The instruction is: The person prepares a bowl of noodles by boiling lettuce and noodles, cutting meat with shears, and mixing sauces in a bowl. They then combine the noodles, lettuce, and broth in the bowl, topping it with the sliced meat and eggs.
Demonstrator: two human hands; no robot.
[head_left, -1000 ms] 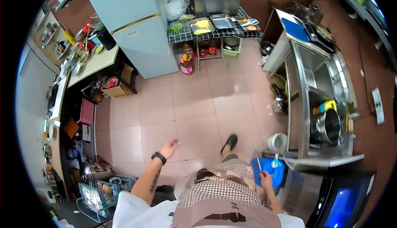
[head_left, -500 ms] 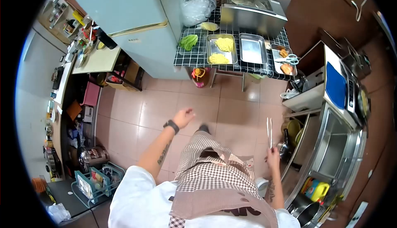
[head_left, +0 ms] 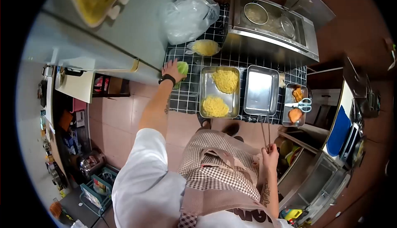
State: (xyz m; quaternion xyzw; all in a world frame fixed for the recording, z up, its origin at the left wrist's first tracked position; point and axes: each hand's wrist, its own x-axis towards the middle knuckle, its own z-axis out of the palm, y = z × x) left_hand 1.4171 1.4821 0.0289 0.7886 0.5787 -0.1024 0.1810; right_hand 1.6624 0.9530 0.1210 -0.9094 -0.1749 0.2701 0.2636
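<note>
My left hand [head_left: 173, 71] lies over a green lettuce leaf [head_left: 182, 67] on the grid-patterned tabletop, its fingers stretched out and partly covering the leaf. Tongs [head_left: 265, 133] are held in my right hand [head_left: 271, 157], their tips pointing at the table's near edge. A metal tray [head_left: 205, 93] with two heaps of yellow noodles [head_left: 225, 81] stands right of the leaf. Beside it is a second, bare metal tray [head_left: 261, 89]. Farther right, a smaller tray [head_left: 288, 119] carries scissors [head_left: 305, 104] and orange-brown food pieces [head_left: 295, 115].
Behind the trays stands a steel cooker [head_left: 273, 42] with a strainer [head_left: 256, 13] in it. A bag of noodles [head_left: 204, 47] and a white plastic bag [head_left: 188, 17] sit at the back left. The fridge [head_left: 140, 33] borders the table's left side; a sink unit [head_left: 316, 178] is at right.
I have moved closer to the table. My left hand has gone forward from above the floor to the lettuce. My right hand still holds the tongs, now near the table edge.
</note>
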